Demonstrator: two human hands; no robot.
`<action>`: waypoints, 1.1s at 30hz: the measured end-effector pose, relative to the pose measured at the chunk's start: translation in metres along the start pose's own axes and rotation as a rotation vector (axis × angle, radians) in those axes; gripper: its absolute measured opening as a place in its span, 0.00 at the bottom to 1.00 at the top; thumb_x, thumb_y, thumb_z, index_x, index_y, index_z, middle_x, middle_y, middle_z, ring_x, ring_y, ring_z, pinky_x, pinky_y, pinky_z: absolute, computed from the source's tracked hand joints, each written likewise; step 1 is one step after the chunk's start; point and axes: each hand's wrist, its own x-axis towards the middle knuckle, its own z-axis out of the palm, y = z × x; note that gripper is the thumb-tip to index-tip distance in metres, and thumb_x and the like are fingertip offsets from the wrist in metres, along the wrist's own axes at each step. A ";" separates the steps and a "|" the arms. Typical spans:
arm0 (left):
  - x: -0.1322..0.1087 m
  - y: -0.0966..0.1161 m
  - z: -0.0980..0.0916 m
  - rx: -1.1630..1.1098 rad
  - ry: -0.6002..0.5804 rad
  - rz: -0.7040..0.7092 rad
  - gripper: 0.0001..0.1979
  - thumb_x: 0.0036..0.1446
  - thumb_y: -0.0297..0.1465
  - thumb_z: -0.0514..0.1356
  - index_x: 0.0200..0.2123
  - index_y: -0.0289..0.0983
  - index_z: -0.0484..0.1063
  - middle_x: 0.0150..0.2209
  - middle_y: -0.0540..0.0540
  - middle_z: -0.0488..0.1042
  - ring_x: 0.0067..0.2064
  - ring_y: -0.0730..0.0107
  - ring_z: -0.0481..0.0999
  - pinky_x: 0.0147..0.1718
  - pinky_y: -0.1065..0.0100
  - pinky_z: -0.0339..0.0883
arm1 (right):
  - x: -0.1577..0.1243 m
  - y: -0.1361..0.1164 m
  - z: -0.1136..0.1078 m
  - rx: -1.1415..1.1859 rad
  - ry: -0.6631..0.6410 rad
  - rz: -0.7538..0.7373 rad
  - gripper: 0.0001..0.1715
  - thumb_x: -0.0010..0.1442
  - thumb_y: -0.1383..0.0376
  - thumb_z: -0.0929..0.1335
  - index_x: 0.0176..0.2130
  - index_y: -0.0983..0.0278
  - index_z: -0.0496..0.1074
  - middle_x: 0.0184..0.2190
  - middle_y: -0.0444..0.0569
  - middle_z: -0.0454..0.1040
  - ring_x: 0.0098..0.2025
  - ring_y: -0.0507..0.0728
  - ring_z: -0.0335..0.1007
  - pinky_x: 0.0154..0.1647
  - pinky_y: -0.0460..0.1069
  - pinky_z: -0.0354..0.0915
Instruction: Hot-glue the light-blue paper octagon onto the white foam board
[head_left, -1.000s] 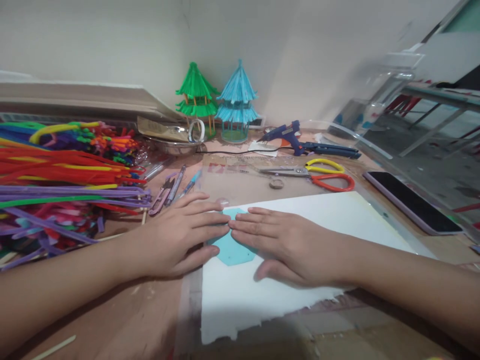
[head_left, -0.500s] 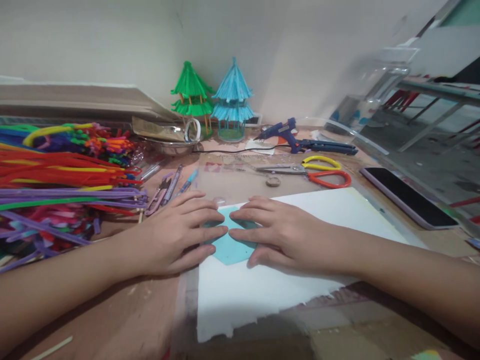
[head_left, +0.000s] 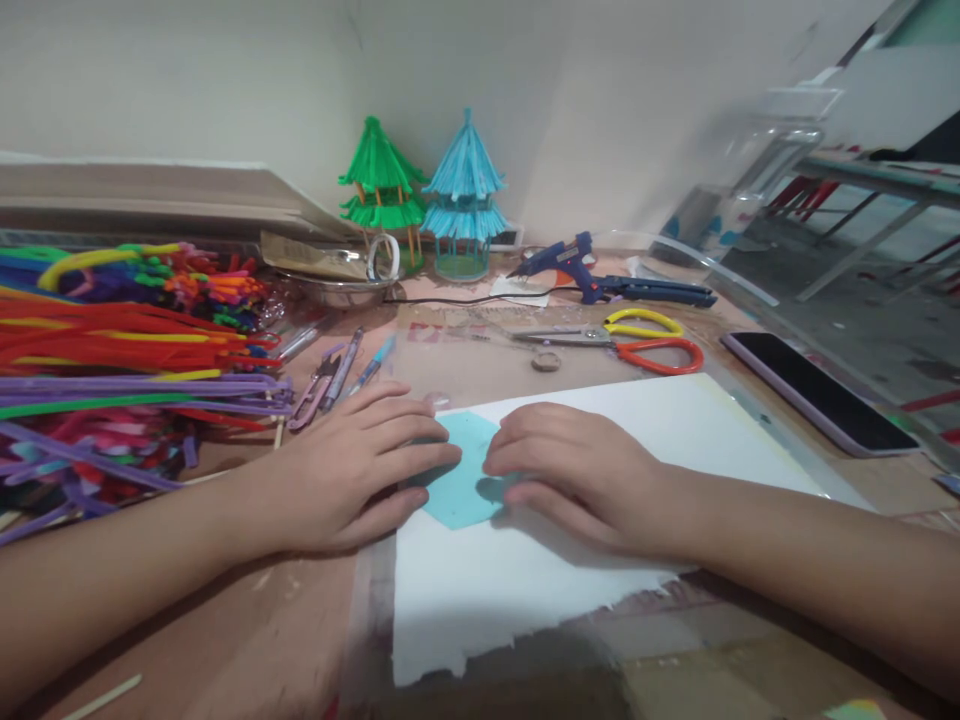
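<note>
A light-blue hexagonal piece (head_left: 466,490) lies flat near the left edge of a white sheet of paper (head_left: 480,590) whose front edge is torn and ragged. My left hand (head_left: 367,465) rests with its fingers spread over the left part of the blue piece. Over the piece's right side, my right hand (head_left: 574,475) is slightly raised, its fingers curled a little and nothing visible in them. A shadow falls on the piece below its fingertips.
Bundles of coloured pipe cleaners (head_left: 127,350) fill the left. Scissors (head_left: 615,340), a glue gun (head_left: 559,262) and a phone (head_left: 817,393) lie behind and right. A green pagoda model (head_left: 382,180) and a blue one (head_left: 465,190) stand by the wall. Pens (head_left: 345,368) lie left.
My right hand has lifted a little and drawn slightly right, its fingers curling and uncovering more of the blue piece. My left hand has stayed nearly in place.
</note>
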 end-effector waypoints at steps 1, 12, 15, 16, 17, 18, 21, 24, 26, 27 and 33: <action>0.000 -0.001 0.000 0.007 -0.012 0.007 0.17 0.69 0.30 0.53 0.58 0.39 0.71 0.52 0.42 0.78 0.59 0.54 0.72 0.65 0.48 0.55 | 0.000 0.000 0.000 0.008 0.030 0.028 0.15 0.74 0.64 0.61 0.42 0.68 0.74 0.37 0.54 0.80 0.41 0.56 0.75 0.45 0.50 0.71; 0.004 0.002 -0.004 -0.042 -0.001 0.050 0.14 0.69 0.28 0.54 0.54 0.39 0.74 0.54 0.47 0.80 0.60 0.60 0.74 0.68 0.57 0.52 | -0.003 -0.001 0.000 -0.031 -0.014 0.089 0.16 0.73 0.63 0.61 0.38 0.64 0.75 0.34 0.51 0.82 0.37 0.56 0.79 0.43 0.50 0.73; 0.005 0.005 -0.004 -0.045 -0.009 0.024 0.14 0.70 0.29 0.54 0.54 0.39 0.73 0.55 0.47 0.80 0.62 0.58 0.73 0.68 0.55 0.52 | -0.003 -0.002 0.001 -0.061 0.016 0.068 0.16 0.73 0.64 0.62 0.37 0.64 0.75 0.33 0.51 0.82 0.36 0.55 0.79 0.42 0.50 0.73; 0.005 0.006 -0.004 -0.046 -0.013 0.018 0.14 0.70 0.29 0.53 0.54 0.38 0.73 0.55 0.47 0.80 0.62 0.58 0.73 0.68 0.54 0.52 | -0.003 -0.002 0.002 -0.070 0.018 0.060 0.16 0.73 0.64 0.62 0.36 0.64 0.75 0.33 0.52 0.82 0.36 0.55 0.79 0.42 0.50 0.73; 0.006 0.007 -0.005 -0.047 -0.020 0.011 0.14 0.69 0.29 0.53 0.54 0.38 0.73 0.55 0.46 0.80 0.62 0.57 0.73 0.67 0.53 0.53 | -0.003 -0.002 0.002 -0.077 0.017 0.052 0.16 0.73 0.63 0.62 0.36 0.64 0.75 0.33 0.52 0.82 0.36 0.55 0.79 0.42 0.50 0.73; 0.006 0.007 -0.005 -0.048 -0.028 0.003 0.14 0.69 0.29 0.53 0.54 0.38 0.73 0.55 0.46 0.80 0.62 0.57 0.72 0.67 0.53 0.54 | -0.003 -0.002 0.002 -0.084 0.014 0.047 0.16 0.73 0.63 0.62 0.36 0.64 0.75 0.32 0.52 0.82 0.36 0.55 0.79 0.42 0.50 0.73; 0.006 0.008 -0.005 -0.049 -0.063 -0.018 0.15 0.69 0.29 0.52 0.55 0.37 0.72 0.56 0.45 0.79 0.64 0.55 0.70 0.67 0.51 0.54 | -0.003 -0.002 0.002 -0.092 0.018 0.036 0.16 0.72 0.64 0.62 0.36 0.64 0.75 0.32 0.52 0.82 0.35 0.55 0.79 0.41 0.50 0.73; 0.006 0.006 -0.005 -0.040 -0.079 -0.015 0.17 0.69 0.29 0.51 0.57 0.38 0.70 0.57 0.45 0.78 0.64 0.55 0.69 0.68 0.50 0.53 | -0.003 -0.002 0.002 -0.088 0.027 0.034 0.16 0.73 0.64 0.62 0.36 0.65 0.75 0.32 0.52 0.81 0.35 0.55 0.78 0.41 0.49 0.73; 0.007 0.005 -0.005 -0.019 -0.077 -0.002 0.17 0.69 0.29 0.52 0.57 0.39 0.70 0.56 0.45 0.78 0.65 0.54 0.69 0.68 0.50 0.51 | -0.003 -0.001 0.002 -0.090 0.027 0.035 0.17 0.73 0.63 0.62 0.36 0.64 0.74 0.32 0.52 0.81 0.35 0.55 0.78 0.41 0.49 0.73; 0.007 0.005 -0.005 -0.005 -0.076 0.004 0.16 0.69 0.29 0.52 0.57 0.39 0.71 0.55 0.45 0.78 0.64 0.54 0.69 0.69 0.50 0.50 | -0.003 -0.001 0.002 -0.093 0.023 0.037 0.17 0.73 0.63 0.61 0.36 0.64 0.74 0.32 0.52 0.81 0.35 0.55 0.78 0.41 0.49 0.73; 0.009 0.009 -0.006 0.093 -0.044 0.058 0.16 0.70 0.30 0.52 0.54 0.36 0.74 0.51 0.44 0.80 0.62 0.51 0.71 0.69 0.50 0.49 | -0.004 -0.001 0.002 -0.105 -0.025 0.055 0.17 0.73 0.62 0.61 0.36 0.63 0.74 0.31 0.51 0.80 0.37 0.55 0.78 0.41 0.49 0.72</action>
